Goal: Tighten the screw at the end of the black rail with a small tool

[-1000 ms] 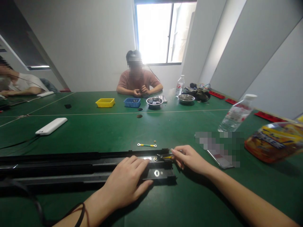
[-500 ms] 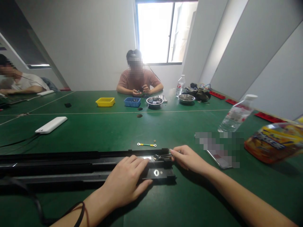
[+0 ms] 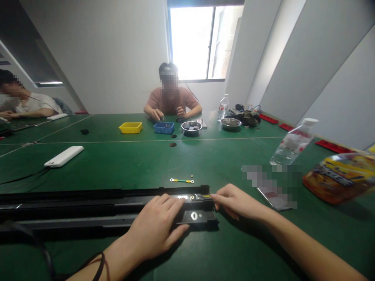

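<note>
A long black metal rail [image 3: 88, 207] lies across the green table [image 3: 205, 160] in front of me. My left hand [image 3: 155, 228] rests flat on its right end, fingers spread, pressing it down. My right hand [image 3: 234, 201] pinches a thin tool or wire end at the rail's right tip, next to a small nut [image 3: 192, 197]. A short green-yellow wire with ring ends [image 3: 182, 180] and a tiny washer [image 3: 191, 176] lie just beyond the rail.
A white power bank [image 3: 63, 156] lies at left. A water bottle [image 3: 291, 143] and a snack bag [image 3: 340, 177] stand at right. Yellow tray [image 3: 130, 127], blue tray [image 3: 163, 127] and metal bowls [image 3: 191, 126] sit before a person [image 3: 171, 101] opposite. Another person [image 3: 20, 101] sits far left.
My right hand has settled slightly lower at the rail's end. The person opposite has lowered their hands to the table, one reaching to the blue tray.
</note>
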Action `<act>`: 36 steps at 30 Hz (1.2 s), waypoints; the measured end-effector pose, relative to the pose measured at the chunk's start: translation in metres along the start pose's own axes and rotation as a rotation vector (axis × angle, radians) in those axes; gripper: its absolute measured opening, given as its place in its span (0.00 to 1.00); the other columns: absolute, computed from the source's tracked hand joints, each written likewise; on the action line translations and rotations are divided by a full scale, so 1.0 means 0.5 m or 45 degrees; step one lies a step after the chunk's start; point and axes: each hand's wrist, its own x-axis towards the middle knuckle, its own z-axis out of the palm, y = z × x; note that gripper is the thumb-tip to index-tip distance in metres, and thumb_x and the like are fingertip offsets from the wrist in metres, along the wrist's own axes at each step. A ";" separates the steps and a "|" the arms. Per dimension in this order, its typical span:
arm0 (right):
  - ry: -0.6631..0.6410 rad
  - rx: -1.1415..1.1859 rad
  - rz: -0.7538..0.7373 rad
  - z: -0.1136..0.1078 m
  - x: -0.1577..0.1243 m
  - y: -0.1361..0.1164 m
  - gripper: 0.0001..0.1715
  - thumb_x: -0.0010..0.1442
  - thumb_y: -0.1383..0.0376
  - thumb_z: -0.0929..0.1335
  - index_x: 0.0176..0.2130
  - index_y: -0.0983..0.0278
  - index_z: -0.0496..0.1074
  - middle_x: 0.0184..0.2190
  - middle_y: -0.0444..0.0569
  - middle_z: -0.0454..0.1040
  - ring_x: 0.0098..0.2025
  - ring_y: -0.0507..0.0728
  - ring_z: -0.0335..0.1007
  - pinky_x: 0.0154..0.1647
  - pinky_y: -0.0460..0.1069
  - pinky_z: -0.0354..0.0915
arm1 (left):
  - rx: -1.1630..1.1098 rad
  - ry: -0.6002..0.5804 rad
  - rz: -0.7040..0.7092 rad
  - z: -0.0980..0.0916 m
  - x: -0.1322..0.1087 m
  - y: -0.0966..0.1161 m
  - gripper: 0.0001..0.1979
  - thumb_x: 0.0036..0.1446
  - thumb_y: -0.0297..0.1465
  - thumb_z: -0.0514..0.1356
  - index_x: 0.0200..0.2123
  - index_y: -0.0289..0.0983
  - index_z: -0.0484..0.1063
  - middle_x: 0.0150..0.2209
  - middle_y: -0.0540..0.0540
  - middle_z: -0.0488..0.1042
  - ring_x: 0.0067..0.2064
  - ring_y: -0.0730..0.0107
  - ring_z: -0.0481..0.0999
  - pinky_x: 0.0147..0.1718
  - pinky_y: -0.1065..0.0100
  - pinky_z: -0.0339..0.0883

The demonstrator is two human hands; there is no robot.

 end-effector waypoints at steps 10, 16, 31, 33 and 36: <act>-0.121 0.045 0.016 -0.013 -0.009 -0.002 0.28 0.68 0.48 0.63 0.28 0.65 0.71 0.10 0.37 0.58 0.11 0.48 0.52 0.12 0.42 0.45 | -0.014 -0.036 -0.007 0.001 0.002 0.000 0.24 0.66 0.41 0.60 0.62 0.42 0.65 0.54 0.42 0.75 0.52 0.52 0.72 0.52 0.51 0.68; -0.108 0.072 0.021 -0.016 -0.010 -0.002 0.29 0.67 0.47 0.64 0.25 0.64 0.68 0.10 0.37 0.57 0.12 0.47 0.52 0.12 0.42 0.45 | -0.010 -0.029 0.003 0.000 0.000 -0.001 0.24 0.66 0.41 0.60 0.62 0.41 0.64 0.55 0.42 0.75 0.52 0.52 0.72 0.52 0.51 0.68; 0.197 0.053 -0.127 -0.008 0.001 0.010 0.28 0.68 0.46 0.64 0.29 0.65 0.69 0.15 0.40 0.64 0.16 0.50 0.62 0.18 0.44 0.56 | -0.025 -0.055 -0.011 0.001 -0.001 -0.002 0.25 0.66 0.41 0.60 0.63 0.42 0.64 0.55 0.43 0.74 0.52 0.52 0.71 0.51 0.51 0.67; 0.184 0.044 -0.143 -0.007 0.000 0.011 0.28 0.69 0.47 0.64 0.29 0.65 0.69 0.15 0.40 0.64 0.17 0.50 0.62 0.19 0.44 0.56 | -0.026 -0.062 -0.012 0.001 -0.001 -0.002 0.24 0.66 0.41 0.60 0.63 0.43 0.64 0.55 0.44 0.74 0.52 0.52 0.71 0.52 0.51 0.67; 0.190 0.054 -0.156 -0.005 -0.001 0.013 0.27 0.69 0.47 0.64 0.29 0.65 0.69 0.16 0.40 0.64 0.17 0.50 0.62 0.20 0.44 0.57 | -0.022 -0.061 -0.011 0.002 -0.001 -0.003 0.24 0.66 0.41 0.60 0.63 0.42 0.64 0.55 0.44 0.74 0.52 0.52 0.71 0.52 0.50 0.67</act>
